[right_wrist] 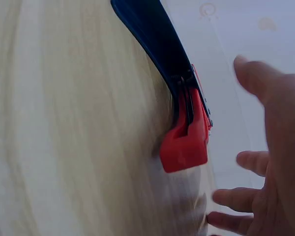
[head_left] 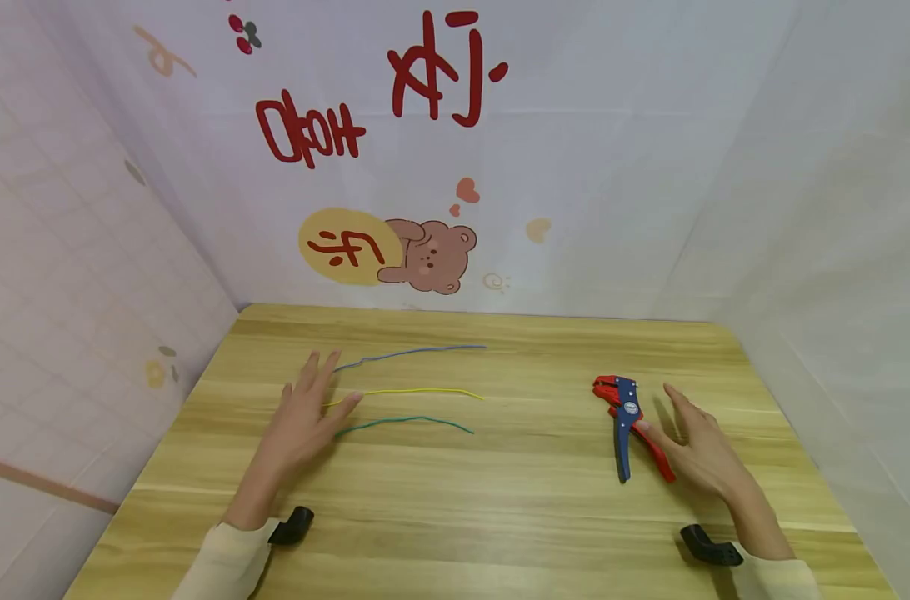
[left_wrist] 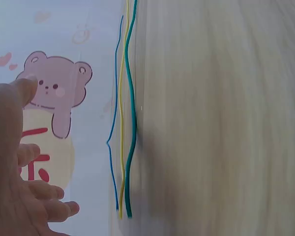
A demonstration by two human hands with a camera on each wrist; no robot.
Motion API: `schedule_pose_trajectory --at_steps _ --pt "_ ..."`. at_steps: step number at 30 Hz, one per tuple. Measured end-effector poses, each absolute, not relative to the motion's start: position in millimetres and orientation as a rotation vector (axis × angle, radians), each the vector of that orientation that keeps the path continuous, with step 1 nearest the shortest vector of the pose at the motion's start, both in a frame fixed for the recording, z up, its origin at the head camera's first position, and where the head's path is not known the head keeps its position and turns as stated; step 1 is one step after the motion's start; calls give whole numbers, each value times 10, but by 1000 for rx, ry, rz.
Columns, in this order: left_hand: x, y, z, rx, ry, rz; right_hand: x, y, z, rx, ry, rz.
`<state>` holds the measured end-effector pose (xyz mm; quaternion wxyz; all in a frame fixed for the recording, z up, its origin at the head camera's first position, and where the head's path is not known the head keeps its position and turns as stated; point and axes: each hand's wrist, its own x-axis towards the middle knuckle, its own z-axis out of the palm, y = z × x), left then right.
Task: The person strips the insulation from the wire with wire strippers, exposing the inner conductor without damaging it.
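Observation:
Three thin wires lie roughly parallel across the table: a blue wire [head_left: 425, 350] at the back, a yellow wire [head_left: 417, 389] in the middle and a green wire [head_left: 395, 419] nearest the front. My left hand [head_left: 297, 429] hovers at their left ends with its fingers spread, hiding part of them; in the left wrist view it holds nothing. On the right is a wire stripper [head_left: 629, 417] with blue and red handles, its handles spread apart. Beside it is my right hand [head_left: 701, 454], fingers loosely extended and the thumb near the red handle. In the right wrist view this hand grips nothing.
The wooden table [head_left: 492, 517] has pale walls behind and at both sides. Printed characters and a bear picture [head_left: 432, 258] mark the back wall. A black wrist mount [head_left: 296, 525] sits on the left forearm, another black mount [head_left: 706, 546] on the right.

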<state>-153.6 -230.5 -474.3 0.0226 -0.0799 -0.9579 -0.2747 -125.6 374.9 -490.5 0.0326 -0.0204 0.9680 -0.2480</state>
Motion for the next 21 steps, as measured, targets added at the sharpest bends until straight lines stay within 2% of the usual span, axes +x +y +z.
schedule_pose_trajectory --at_steps 21 --pt "-1647 -1852 -4781 -391 -2839 -968 -1293 3538 -4955 -28 3024 -738"
